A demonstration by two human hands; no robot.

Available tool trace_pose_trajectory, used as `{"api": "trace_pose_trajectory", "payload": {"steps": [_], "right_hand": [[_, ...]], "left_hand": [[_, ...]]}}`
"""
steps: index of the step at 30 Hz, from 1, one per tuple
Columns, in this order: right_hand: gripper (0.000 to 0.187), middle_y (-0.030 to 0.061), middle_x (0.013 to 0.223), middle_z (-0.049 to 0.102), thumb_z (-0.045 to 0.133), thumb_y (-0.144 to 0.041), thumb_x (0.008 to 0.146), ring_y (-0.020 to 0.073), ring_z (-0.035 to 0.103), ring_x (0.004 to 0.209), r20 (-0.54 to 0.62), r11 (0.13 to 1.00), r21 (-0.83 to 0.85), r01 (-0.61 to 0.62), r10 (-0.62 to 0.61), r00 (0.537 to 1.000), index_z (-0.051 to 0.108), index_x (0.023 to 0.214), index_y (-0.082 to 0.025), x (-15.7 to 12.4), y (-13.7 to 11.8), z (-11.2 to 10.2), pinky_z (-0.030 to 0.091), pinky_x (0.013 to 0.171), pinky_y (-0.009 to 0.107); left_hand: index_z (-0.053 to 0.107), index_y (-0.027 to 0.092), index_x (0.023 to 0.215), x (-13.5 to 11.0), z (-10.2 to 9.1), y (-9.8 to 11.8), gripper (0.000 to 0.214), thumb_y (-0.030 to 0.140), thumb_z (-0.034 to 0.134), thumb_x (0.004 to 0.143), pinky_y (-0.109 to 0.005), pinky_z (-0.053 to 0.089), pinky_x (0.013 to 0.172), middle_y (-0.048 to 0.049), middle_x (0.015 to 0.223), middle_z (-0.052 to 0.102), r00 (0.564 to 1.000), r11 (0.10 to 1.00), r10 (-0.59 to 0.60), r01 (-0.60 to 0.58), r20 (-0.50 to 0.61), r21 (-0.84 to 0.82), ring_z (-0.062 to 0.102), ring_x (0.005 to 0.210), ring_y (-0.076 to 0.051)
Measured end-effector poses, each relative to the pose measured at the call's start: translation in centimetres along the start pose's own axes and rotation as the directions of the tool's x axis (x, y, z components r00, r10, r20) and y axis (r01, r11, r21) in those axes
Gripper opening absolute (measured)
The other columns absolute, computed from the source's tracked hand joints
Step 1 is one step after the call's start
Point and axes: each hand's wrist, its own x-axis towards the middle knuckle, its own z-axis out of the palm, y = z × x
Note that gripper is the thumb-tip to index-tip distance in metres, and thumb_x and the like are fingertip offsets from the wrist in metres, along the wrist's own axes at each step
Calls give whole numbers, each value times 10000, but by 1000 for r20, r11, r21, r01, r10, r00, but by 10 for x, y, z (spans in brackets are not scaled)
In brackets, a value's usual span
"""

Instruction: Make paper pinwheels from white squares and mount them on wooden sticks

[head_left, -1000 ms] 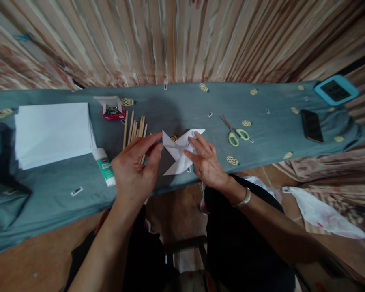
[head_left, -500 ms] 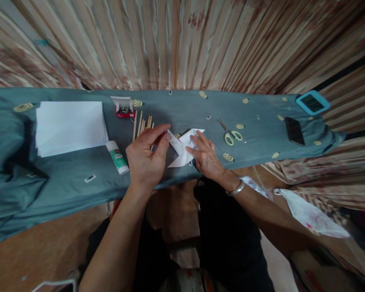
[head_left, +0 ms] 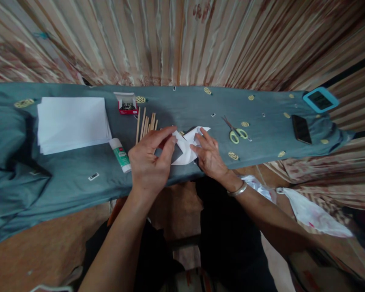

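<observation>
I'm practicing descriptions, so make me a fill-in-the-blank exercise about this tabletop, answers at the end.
1. The folded paper between the left hand and the right hand is ____ in colour.
2. The scissors have ____ handles.
3. A silver bracelet circles the ____ wrist.
4. The red box has its lid ____.

Missing words: white; green; right; open.

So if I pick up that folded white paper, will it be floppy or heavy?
The folded white paper is probably very light, because it looks like thin paper with nothing on top but fingers. It may bend easily, though its folds could make it a bit stiffer. Its pointed corners look thin, so they might crumple if squeezed.
</observation>
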Motion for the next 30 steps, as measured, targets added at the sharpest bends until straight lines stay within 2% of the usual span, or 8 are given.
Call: {"api": "trace_pose_trajectory", "payload": {"steps": [5, 10, 15, 18, 24, 30], "right_hand": [[325, 163, 1345, 531, 375, -154, 921, 316, 274, 1418, -32, 999, 37, 25, -24, 999, 681, 1031, -151, 2, 1, 1, 359, 1017, 512], [318, 127, 1370, 513, 354, -193, 958, 294, 275, 1426, -89, 996, 32, 77, -74, 993, 661, 1043, -187, 0, 8, 4, 388, 1003, 502], [323, 94, 1387, 502, 339, -170, 965, 276, 274, 1439, -95, 993, 51, 106, -101, 990, 638, 1074, -227, -3, 11, 4, 388, 1028, 499], [332, 73, 1387, 504, 350, -147, 953, 268, 265, 1444, -81, 991, 95, 90, -83, 993, 625, 1103, -259, -2, 12, 3, 381, 1046, 494], [315, 159, 1413, 457, 367, -120, 924, 317, 241, 1443, -100, 983, 140, 119, -106, 989, 601, 1129, -173, -3, 11, 0, 389, 1019, 527], [352, 87, 1488, 362, 378, -144, 926, 316, 222, 1453, -82, 976, 209, 67, -51, 995, 554, 1213, -245, -4, 11, -4, 352, 1074, 525]], "left_hand": [[731, 199, 1009, -1, 2, -1, 202, 240, 621, 845, -242, 525, 721, -8, 863, 719, 998, 999, -37, 35, 52, 34, 655, 727, -123], [728, 179, 1017, -3, 14, -6, 211, 212, 604, 849, -246, 518, 700, -24, 870, 722, 981, 993, -60, 39, 182, 115, 648, 724, -133], [714, 170, 1029, -11, 27, -15, 225, 216, 539, 895, -290, 523, 779, -52, 934, 725, 948, 981, -84, 24, 307, 192, 663, 846, -169], [691, 139, 1074, -16, 33, -22, 265, 164, 487, 906, -314, 519, 814, -76, 979, 712, 932, 970, -53, -36, 358, 239, 649, 902, -185], [642, 133, 1164, -20, 40, -36, 335, 101, 444, 896, -403, 493, 846, -101, 1115, 681, 878, 891, 86, -280, 472, 358, 559, 996, -246], [655, 179, 1158, -23, 44, -43, 323, 148, 438, 920, -437, 423, 819, -104, 1150, 681, 860, 809, 116, -372, 497, 455, 529, 1064, -287]]}}
